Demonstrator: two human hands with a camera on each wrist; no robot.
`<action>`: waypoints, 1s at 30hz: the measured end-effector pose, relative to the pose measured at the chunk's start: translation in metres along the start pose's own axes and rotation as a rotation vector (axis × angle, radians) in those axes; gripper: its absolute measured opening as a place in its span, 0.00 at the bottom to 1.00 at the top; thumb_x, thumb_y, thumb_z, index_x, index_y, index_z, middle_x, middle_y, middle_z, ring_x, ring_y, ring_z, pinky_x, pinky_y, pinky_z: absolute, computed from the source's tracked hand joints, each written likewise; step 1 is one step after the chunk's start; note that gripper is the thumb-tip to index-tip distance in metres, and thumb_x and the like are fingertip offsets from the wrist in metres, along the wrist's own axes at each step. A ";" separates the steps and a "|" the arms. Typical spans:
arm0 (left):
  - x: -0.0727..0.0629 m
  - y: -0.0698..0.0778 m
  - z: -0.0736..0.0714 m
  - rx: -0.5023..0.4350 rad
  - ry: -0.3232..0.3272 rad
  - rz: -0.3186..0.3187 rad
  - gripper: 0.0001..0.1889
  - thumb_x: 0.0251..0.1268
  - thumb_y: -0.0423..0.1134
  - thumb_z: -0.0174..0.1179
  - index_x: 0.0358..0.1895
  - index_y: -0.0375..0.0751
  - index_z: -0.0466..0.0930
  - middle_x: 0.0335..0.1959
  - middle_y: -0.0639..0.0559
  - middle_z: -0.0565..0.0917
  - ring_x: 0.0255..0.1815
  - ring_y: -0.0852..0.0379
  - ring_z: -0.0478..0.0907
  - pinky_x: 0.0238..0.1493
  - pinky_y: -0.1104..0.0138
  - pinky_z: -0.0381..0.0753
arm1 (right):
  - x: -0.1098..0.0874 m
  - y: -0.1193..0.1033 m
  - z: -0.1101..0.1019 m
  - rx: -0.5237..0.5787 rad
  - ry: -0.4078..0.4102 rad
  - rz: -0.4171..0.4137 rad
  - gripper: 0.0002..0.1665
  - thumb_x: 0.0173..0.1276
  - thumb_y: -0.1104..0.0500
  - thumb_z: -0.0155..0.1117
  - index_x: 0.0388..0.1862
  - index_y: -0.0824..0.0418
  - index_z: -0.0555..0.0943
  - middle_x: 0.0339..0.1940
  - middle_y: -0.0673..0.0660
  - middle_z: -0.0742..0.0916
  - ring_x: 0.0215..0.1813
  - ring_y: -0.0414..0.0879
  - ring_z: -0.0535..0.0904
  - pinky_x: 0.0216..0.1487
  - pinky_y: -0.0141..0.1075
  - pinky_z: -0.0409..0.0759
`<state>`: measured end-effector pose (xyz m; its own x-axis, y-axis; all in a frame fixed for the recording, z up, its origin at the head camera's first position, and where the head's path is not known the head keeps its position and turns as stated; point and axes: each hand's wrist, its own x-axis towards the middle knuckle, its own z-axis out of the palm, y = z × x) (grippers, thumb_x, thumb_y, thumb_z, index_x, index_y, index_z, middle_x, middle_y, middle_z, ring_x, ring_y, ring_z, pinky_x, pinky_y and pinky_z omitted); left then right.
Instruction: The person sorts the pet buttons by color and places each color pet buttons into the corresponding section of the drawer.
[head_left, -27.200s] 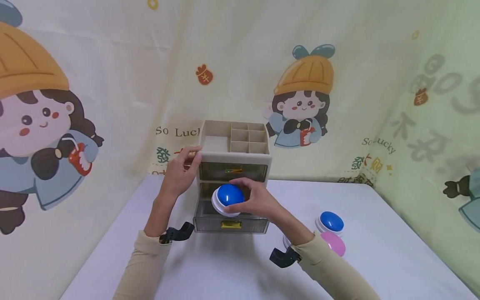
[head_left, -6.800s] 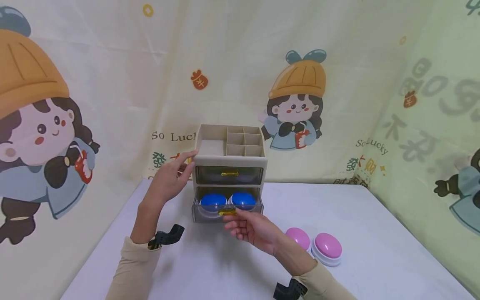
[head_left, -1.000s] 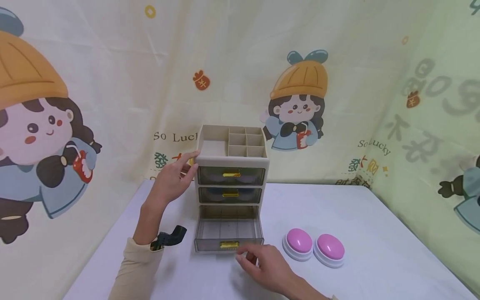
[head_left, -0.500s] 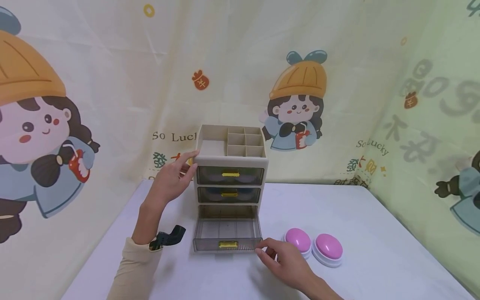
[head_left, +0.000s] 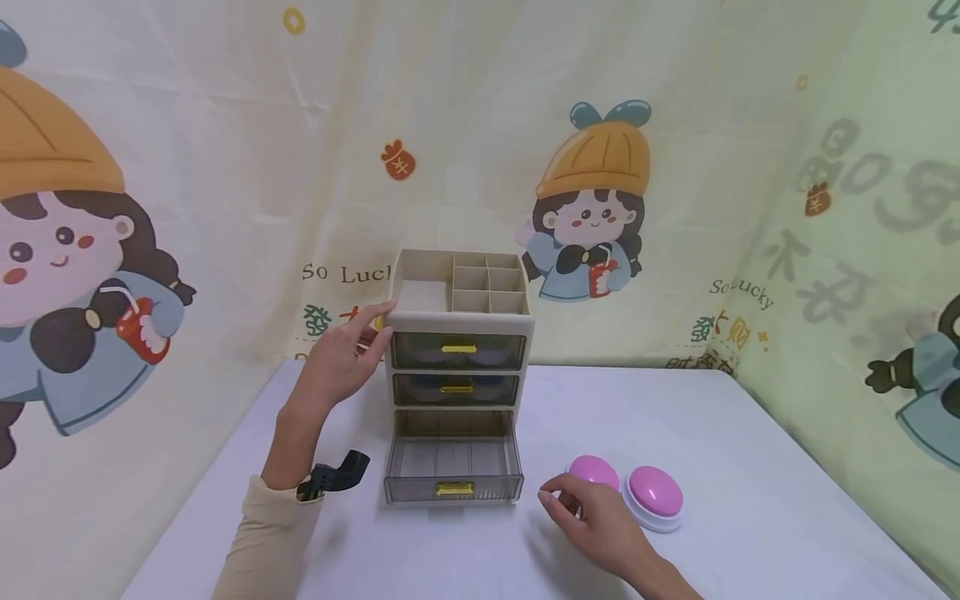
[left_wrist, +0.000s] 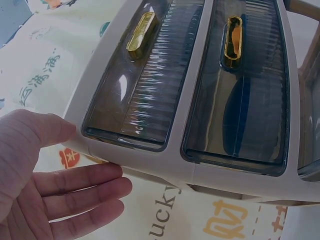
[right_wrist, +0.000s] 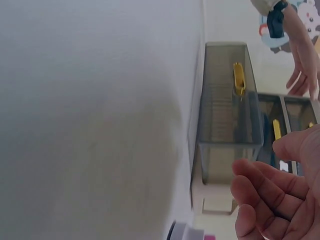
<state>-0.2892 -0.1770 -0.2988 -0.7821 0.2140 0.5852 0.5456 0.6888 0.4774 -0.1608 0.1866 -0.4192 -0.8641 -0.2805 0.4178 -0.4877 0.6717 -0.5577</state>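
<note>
- The left hand (head_left: 341,358) lies flat against the left side of the beige plastic 3-drawer organiser (head_left: 459,321), just under its top rim; its fingers are straight and together, its thumb up by the rim, and it grasps nothing.
- In the left wrist view the same fingers (left_wrist: 82,192) lie along the organiser's pale frame (left_wrist: 150,160).
- The right hand (head_left: 600,525) hovers low over the white table (head_left: 750,467), fingers loosely bent and apart, holding nothing.
- Its fingertips are at the near edge of the left one of 2 pink dome-shaped push buttons (head_left: 592,471); whether they touch it cannot be told.
- The second pink dome-shaped button (head_left: 655,493), on a white base, sits just to the right, beside the first.
- The smoky transparent bottom drawer (head_left: 453,458) with its gold handle (head_left: 454,489) is pulled out toward the person and has nothing in it.
- The 2 upper drawers are pushed in, with a dark blue shape showing through the middle one (left_wrist: 245,107).
- The organiser's open top tray is split into 1 large and 6 small compartments.
- Behind hangs a cream cartoon-printed backdrop (head_left: 600,192).
</note>
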 end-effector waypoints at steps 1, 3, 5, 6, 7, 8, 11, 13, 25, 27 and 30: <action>0.000 0.000 0.000 0.001 0.001 0.002 0.23 0.79 0.42 0.55 0.73 0.47 0.72 0.43 0.38 0.89 0.43 0.41 0.87 0.39 0.49 0.86 | -0.001 0.002 -0.001 -0.006 0.010 0.003 0.03 0.71 0.55 0.70 0.41 0.51 0.88 0.20 0.34 0.76 0.24 0.28 0.70 0.24 0.27 0.72; 0.001 -0.001 0.000 0.000 0.002 0.004 0.23 0.79 0.42 0.55 0.73 0.47 0.72 0.44 0.38 0.89 0.43 0.41 0.87 0.39 0.49 0.86 | -0.003 0.006 -0.004 -0.010 0.025 0.009 0.03 0.70 0.55 0.70 0.40 0.51 0.88 0.20 0.34 0.76 0.24 0.28 0.70 0.24 0.26 0.72; 0.001 -0.001 0.000 0.001 0.001 0.005 0.23 0.79 0.42 0.55 0.73 0.48 0.72 0.44 0.38 0.89 0.44 0.41 0.87 0.39 0.49 0.86 | -0.005 0.009 -0.006 -0.018 0.041 0.012 0.02 0.70 0.56 0.71 0.40 0.50 0.87 0.21 0.34 0.76 0.24 0.28 0.70 0.24 0.26 0.71; 0.001 -0.001 0.000 0.003 0.001 0.003 0.23 0.79 0.43 0.54 0.73 0.48 0.72 0.44 0.38 0.89 0.44 0.41 0.87 0.39 0.49 0.86 | -0.005 0.011 -0.008 -0.020 0.052 0.008 0.02 0.69 0.57 0.71 0.40 0.50 0.87 0.20 0.34 0.76 0.24 0.28 0.69 0.24 0.26 0.71; 0.002 -0.001 0.000 0.003 0.000 0.002 0.23 0.79 0.43 0.54 0.73 0.48 0.72 0.44 0.38 0.89 0.44 0.42 0.87 0.39 0.49 0.86 | -0.006 0.012 -0.009 -0.017 0.062 0.005 0.02 0.69 0.58 0.71 0.39 0.50 0.87 0.20 0.34 0.76 0.24 0.28 0.69 0.24 0.27 0.71; 0.002 -0.001 0.000 0.004 0.000 0.001 0.23 0.79 0.43 0.54 0.73 0.49 0.72 0.44 0.38 0.89 0.44 0.42 0.87 0.39 0.49 0.86 | -0.007 0.013 -0.009 -0.017 0.074 -0.004 0.02 0.69 0.58 0.71 0.39 0.51 0.87 0.21 0.34 0.76 0.24 0.28 0.69 0.24 0.27 0.71; 0.001 -0.001 -0.001 0.008 0.000 -0.005 0.23 0.79 0.43 0.54 0.73 0.49 0.72 0.44 0.38 0.89 0.44 0.41 0.87 0.40 0.49 0.86 | -0.008 0.017 -0.011 -0.026 0.102 -0.032 0.00 0.70 0.58 0.70 0.38 0.53 0.87 0.21 0.33 0.76 0.24 0.27 0.69 0.23 0.26 0.71; 0.001 -0.001 -0.001 0.006 0.001 -0.009 0.23 0.79 0.42 0.55 0.73 0.49 0.72 0.44 0.38 0.89 0.44 0.41 0.87 0.40 0.49 0.86 | -0.008 0.018 -0.011 -0.032 0.106 -0.044 0.03 0.71 0.57 0.70 0.37 0.54 0.87 0.21 0.33 0.76 0.24 0.27 0.69 0.23 0.26 0.71; 0.001 -0.002 0.001 0.000 0.007 0.000 0.23 0.79 0.42 0.54 0.73 0.48 0.72 0.43 0.38 0.89 0.44 0.41 0.87 0.40 0.48 0.86 | -0.002 0.020 -0.018 -0.269 0.135 0.031 0.08 0.63 0.60 0.76 0.40 0.51 0.86 0.23 0.33 0.78 0.28 0.29 0.74 0.31 0.29 0.78; 0.001 -0.002 0.001 0.000 0.007 0.002 0.23 0.79 0.42 0.55 0.73 0.47 0.72 0.43 0.38 0.89 0.44 0.41 0.87 0.41 0.48 0.86 | -0.002 0.021 -0.018 -0.283 0.154 0.047 0.09 0.62 0.61 0.76 0.40 0.53 0.87 0.25 0.34 0.78 0.30 0.30 0.75 0.32 0.29 0.79; 0.001 -0.003 0.001 0.004 0.009 0.007 0.23 0.79 0.42 0.54 0.73 0.48 0.72 0.43 0.38 0.89 0.43 0.41 0.87 0.40 0.48 0.86 | -0.003 0.024 -0.019 -0.295 0.172 0.068 0.09 0.62 0.60 0.77 0.41 0.53 0.87 0.27 0.36 0.79 0.31 0.32 0.77 0.32 0.29 0.78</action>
<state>-0.2921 -0.1776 -0.3001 -0.7756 0.2126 0.5944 0.5500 0.6897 0.4709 -0.1674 0.2163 -0.4202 -0.8476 -0.1259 0.5154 -0.3513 0.8612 -0.3673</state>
